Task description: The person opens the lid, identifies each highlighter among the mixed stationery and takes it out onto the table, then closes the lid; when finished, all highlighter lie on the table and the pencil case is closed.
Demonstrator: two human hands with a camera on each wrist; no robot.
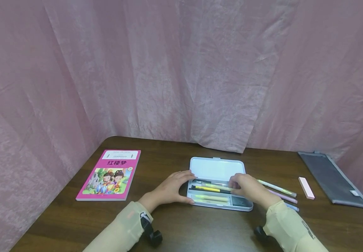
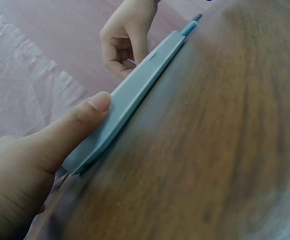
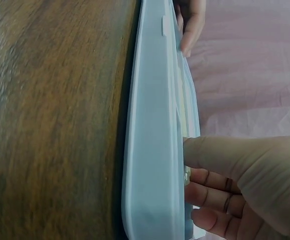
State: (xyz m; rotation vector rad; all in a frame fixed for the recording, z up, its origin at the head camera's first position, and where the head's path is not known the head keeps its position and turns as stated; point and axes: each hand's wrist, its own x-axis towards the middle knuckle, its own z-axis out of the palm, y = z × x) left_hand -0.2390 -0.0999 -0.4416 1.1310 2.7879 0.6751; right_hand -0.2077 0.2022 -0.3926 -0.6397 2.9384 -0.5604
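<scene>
A pale blue pencil case [image 1: 216,168] lies on the table with its lid folded back. My left hand [image 1: 173,187] holds its left end, thumb on the front wall and fingers toward the back; that thumb presses the case [image 2: 135,92] in the left wrist view. Over the case's right part, my right hand [image 1: 246,187] pinches the end of a yellow-green pen [image 1: 220,186], its fingertips partly hidden. Beside that pen lie a yellow-and-black pen [image 1: 209,189] and a dark pen [image 1: 211,182]. Pale yellow pens [image 1: 211,198] fill the front compartment, next to a dark grey block [image 1: 240,201].
Right of the case lie a white-and-green pen [image 1: 277,188], a purple pen [image 1: 283,197] and a blue pen [image 1: 292,207]. Farther right are a pinkish-white bar [image 1: 306,188] and a grey pouch [image 1: 334,180]. A pink book [image 1: 101,194] lies at left. Behind hangs a pink curtain [image 1: 156,87].
</scene>
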